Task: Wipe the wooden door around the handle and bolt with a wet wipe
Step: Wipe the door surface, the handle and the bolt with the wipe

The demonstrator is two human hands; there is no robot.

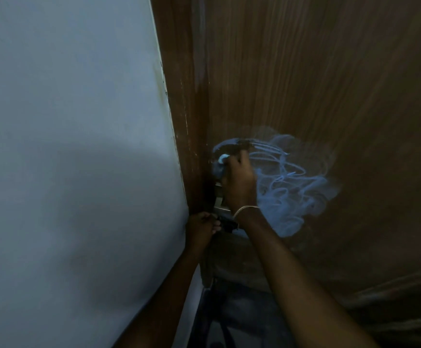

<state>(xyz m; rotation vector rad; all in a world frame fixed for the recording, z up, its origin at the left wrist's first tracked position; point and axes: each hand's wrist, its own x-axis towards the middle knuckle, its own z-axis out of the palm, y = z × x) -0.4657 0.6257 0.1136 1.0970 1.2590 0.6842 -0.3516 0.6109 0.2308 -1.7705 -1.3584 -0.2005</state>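
The brown wooden door point(317, 84) fills the right half of the view. My right hand point(239, 182), with a thin bracelet at the wrist, presses a crumpled white wet wipe point(222, 160) against the door near its left edge. Shiny wet streaks point(292, 187) curl across the wood to the right of that hand. Below the wipe a piece of metal hardware point(218, 197) shows, mostly hidden by my right hand. My left hand point(200, 228) grips a dark part at the door's edge point(225, 223), which I cannot make out clearly in the dim light.
A pale blue-grey wall point(66, 146) covers the left half. The dark wooden door frame point(182, 96) runs between wall and door. Dark trousers and floor point(242, 317) show at the bottom.
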